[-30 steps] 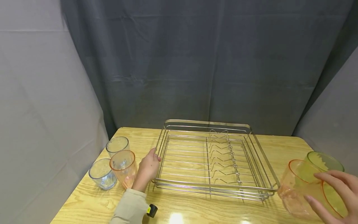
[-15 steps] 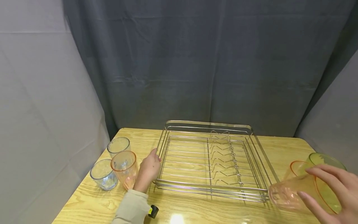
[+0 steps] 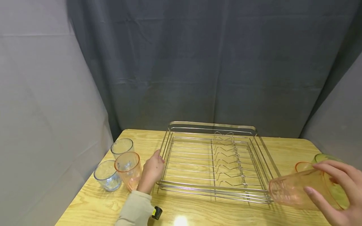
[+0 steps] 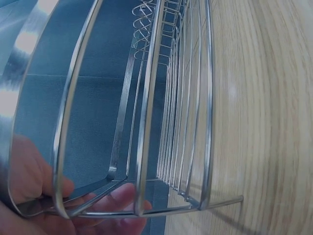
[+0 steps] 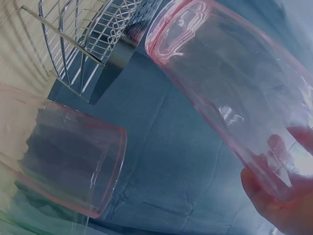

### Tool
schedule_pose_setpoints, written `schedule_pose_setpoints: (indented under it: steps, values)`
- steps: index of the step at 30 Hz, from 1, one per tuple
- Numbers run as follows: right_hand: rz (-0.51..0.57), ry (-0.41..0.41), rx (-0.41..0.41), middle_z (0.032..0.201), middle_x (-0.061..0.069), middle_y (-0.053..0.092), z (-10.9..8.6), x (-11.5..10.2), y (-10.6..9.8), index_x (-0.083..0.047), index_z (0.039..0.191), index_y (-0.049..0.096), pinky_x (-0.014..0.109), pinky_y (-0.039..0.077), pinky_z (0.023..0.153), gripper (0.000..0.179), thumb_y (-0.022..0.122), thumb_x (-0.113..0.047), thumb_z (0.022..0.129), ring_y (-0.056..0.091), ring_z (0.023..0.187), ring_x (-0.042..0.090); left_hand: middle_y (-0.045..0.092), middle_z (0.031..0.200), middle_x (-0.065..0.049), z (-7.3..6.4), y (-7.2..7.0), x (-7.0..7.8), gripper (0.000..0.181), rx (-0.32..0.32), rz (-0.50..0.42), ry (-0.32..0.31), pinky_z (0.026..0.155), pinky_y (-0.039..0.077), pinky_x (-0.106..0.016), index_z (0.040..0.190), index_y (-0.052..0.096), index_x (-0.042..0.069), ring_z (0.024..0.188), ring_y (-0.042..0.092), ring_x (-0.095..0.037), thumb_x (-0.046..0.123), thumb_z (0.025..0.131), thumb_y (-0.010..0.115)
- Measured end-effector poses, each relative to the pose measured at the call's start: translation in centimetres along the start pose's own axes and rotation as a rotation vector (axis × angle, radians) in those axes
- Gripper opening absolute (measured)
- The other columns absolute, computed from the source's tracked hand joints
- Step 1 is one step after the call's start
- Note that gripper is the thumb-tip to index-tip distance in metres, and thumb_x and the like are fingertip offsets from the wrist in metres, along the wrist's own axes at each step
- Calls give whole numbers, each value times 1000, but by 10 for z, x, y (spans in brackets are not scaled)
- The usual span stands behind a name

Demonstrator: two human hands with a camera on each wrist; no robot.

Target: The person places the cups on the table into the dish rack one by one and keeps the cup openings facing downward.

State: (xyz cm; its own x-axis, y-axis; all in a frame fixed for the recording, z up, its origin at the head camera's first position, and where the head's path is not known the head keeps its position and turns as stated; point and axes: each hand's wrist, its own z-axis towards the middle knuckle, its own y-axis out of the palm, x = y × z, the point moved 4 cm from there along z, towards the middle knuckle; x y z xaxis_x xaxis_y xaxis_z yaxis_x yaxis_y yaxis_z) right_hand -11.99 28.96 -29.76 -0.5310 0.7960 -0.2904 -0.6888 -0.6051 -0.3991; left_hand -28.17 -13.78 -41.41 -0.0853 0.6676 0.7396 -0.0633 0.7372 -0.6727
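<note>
My left hand [image 3: 152, 171] grips the left side of a metal wire dish rack [image 3: 195, 185]; in the left wrist view its fingers [image 4: 122, 198] curl round the rack's top band and wires. My right hand [image 3: 343, 188] holds a clear orange tumbler [image 3: 297, 190] near its mouth, thumb on one side and fingers on the other. That tumbler lies tilted nearly on its side, base pointing left, by the rack's front right corner. In the right wrist view a second orange tumbler [image 5: 73, 152] stands beside a green tumbler [image 5: 41, 205]; the head view partly hides both.
At the left of the wooden table [image 3: 93, 207] stand another orange tumbler [image 3: 128, 169], a short blue-rimmed glass [image 3: 108, 179] and a further blue-rimmed glass [image 3: 121, 147]. A dark curtain [image 3: 192, 69] hangs behind, with pale cloth [image 3: 51, 110] at the left side.
My right hand has lifted the orange tumbler from among the others, tipped it over and brought its base left to the rack's corner. My left hand stays on the rack.
</note>
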Motion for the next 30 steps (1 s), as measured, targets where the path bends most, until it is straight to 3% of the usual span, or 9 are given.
schedule_pose_setpoints:
  steps: [7, 14, 17, 20, 24, 30]
  values:
    - [31, 14, -22, 129, -33, 46, -2, 7, 6, 12, 112, 66, -2, 28, 86, 54, 72, -36, 88, 41, 116, -18, 69, 116, -14, 1, 1, 0, 48, 20, 7, -6, 49, 43, -29, 153, 35, 8, 61, 54, -18, 23, 108, 28]
    - [90, 11, -65, 131, -29, 48, 4, 5, 13, 14, 116, 64, -1, 31, 90, 46, 74, -20, 86, 44, 116, -15, 70, 115, -14, -1, 1, 1, 48, 26, 6, 20, 46, 42, -27, 153, 35, 4, 55, 49, -14, 22, 108, 29]
    - [104, 11, -76, 131, -27, 47, 5, 5, 16, 14, 118, 63, -1, 32, 91, 47, 74, -19, 86, 44, 115, -15, 70, 115, -14, -1, 1, 2, 48, 28, 13, 25, 42, 38, -23, 152, 35, 4, 49, 43, -11, 22, 108, 28]
    - [139, -19, -42, 130, -24, 51, 7, 3, 21, 15, 115, 64, -1, 34, 90, 52, 73, -29, 89, 47, 114, -14, 71, 114, -14, 0, 0, 3, 48, 36, 27, 37, 38, 35, -20, 151, 36, 3, 44, 39, -9, 22, 108, 29]
    - [200, -57, -4, 126, -20, 57, 14, -1, 28, 15, 111, 65, 0, 36, 90, 59, 70, -41, 90, 51, 112, -11, 72, 112, -13, -1, -1, 3, 47, 61, 48, 35, 42, 38, -24, 150, 39, 4, 48, 44, -12, 22, 108, 30]
    - [242, -65, -22, 123, -19, 58, 18, -10, 39, 13, 110, 66, 2, 38, 90, 52, 72, -35, 90, 53, 107, -10, 72, 115, -15, -2, 0, 2, 47, 49, 28, 22, 41, 37, -22, 151, 37, 4, 46, 41, -10, 21, 108, 30]
